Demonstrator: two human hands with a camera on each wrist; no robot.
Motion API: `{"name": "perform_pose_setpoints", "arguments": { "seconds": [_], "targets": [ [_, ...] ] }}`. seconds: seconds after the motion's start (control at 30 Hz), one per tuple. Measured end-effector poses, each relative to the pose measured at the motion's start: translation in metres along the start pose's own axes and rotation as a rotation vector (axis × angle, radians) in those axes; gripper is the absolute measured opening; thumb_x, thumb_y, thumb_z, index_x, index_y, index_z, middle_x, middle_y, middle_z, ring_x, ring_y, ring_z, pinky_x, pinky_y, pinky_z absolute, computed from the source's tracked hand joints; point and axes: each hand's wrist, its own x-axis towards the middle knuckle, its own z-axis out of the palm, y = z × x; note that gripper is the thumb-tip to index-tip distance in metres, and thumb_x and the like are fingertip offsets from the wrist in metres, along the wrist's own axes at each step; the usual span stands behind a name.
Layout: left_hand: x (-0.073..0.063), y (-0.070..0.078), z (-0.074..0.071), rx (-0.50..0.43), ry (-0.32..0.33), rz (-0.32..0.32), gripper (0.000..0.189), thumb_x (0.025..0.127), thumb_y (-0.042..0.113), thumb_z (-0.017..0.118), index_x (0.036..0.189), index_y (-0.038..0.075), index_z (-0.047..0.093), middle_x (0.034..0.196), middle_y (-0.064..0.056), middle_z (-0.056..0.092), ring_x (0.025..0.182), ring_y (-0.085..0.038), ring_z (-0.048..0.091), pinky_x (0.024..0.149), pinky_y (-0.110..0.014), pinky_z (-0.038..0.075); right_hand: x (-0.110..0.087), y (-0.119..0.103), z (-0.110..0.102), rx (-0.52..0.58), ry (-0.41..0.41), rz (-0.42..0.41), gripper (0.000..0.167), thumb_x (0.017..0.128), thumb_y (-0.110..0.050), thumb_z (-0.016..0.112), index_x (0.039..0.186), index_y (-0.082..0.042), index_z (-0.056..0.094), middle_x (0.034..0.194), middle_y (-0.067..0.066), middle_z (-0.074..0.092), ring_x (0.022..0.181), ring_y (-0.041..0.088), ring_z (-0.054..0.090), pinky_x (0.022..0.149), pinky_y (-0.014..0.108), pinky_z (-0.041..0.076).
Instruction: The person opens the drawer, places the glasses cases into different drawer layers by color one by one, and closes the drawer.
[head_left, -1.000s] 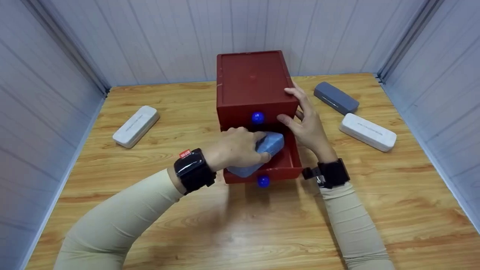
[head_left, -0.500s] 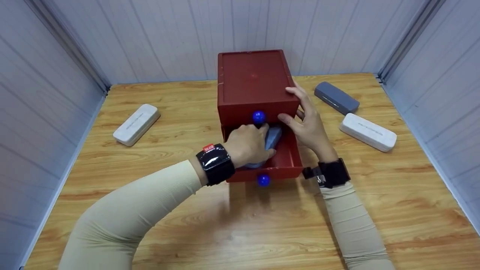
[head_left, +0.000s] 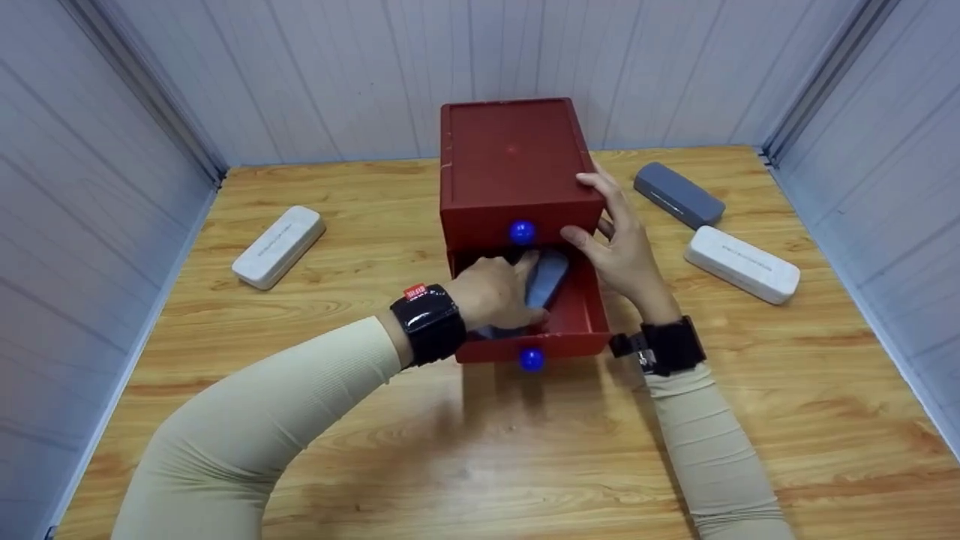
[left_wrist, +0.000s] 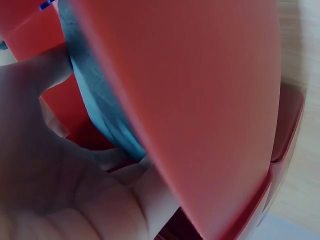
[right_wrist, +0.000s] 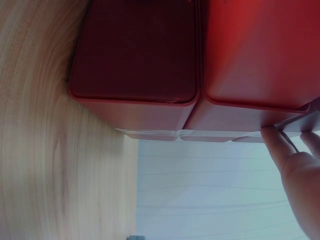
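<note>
A blue glasses case (head_left: 551, 274) lies slanted inside the pulled-out lower drawer (head_left: 566, 346) of a red drawer cabinet (head_left: 517, 154). My left hand (head_left: 489, 292) reaches into that drawer and grips the case between thumb and fingers, covering its middle. From the left wrist, the case (left_wrist: 95, 85) shows between the thumb and fingers, partly behind the drawer wall (left_wrist: 200, 100). My right hand (head_left: 626, 251) holds the cabinet's right front corner, thumb on the upper drawer's front and a fingertip at the top edge. Its other fingers are partly hidden along the side.
One white glasses case (head_left: 279, 246) lies on the wooden table (head_left: 360, 450) at left. Another white case (head_left: 742, 265) and a grey case (head_left: 679, 195) lie to the right. Blue round knobs (head_left: 523, 232) stick out from the drawers. Pale panels (head_left: 337, 82) enclose the table.
My left hand has moved right and deeper into the lower drawer, lowering the blue glasses case into it. During the last half second it hardly shifts. The right hand keeps its place on the cabinet.
</note>
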Motion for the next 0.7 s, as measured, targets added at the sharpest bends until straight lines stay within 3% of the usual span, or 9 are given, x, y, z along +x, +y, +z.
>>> {"name": "perform_pose_setpoints", "arguments": {
  "seconds": [0.3,0.5,0.6,0.7],
  "targets": [
    [-0.0003,-0.003,-0.0037,-0.042,-0.047,-0.006,0.098,0.101,0.063,0.061,0.172,0.016,0.014,0.151,-0.024,0.054,0.127,-0.036,0.061,0.107,-0.044,0.054,0.0006,0.0003,-0.0012,-0.003,-0.007,-0.013,0.064,0.098,-0.01,0.076,0.156,-0.016,0.049,0.174,-0.002,0.028,0.152,0.022,0.041,0.115,0.048,0.049],
    [0.0027,-0.003,-0.0052,-0.068,-0.062,-0.038,0.098,0.101,0.064,0.059,0.172,0.015,0.012,0.157,-0.024,0.049,0.138,-0.035,0.054,0.115,-0.046,0.048,0.0002,-0.0007,-0.0004,-0.01,-0.004,-0.007,0.064,0.098,-0.012,0.076,0.156,-0.017,0.049,0.173,-0.002,0.029,0.152,0.022,0.041,0.115,0.051,0.048],
    [0.0059,-0.0025,-0.005,-0.145,-0.076,-0.057,0.096,0.103,0.062,0.059,0.172,0.015,0.013,0.155,-0.023,0.049,0.125,-0.032,0.065,0.102,-0.042,0.058,0.0,-0.001,-0.0003,-0.016,-0.005,0.006,0.064,0.099,-0.011,0.076,0.156,-0.017,0.049,0.174,-0.004,0.028,0.152,0.022,0.041,0.115,0.051,0.049],
    [0.0085,-0.0032,-0.0054,-0.245,-0.119,-0.061,0.094,0.104,0.057,0.06,0.172,0.017,0.009,0.154,-0.024,0.047,0.093,-0.027,0.076,0.077,-0.037,0.065,-0.0001,-0.0011,-0.0005,-0.01,-0.012,0.007,0.064,0.099,-0.01,0.075,0.156,-0.016,0.049,0.174,-0.005,0.027,0.152,0.022,0.04,0.115,0.05,0.049]
  ]
}}
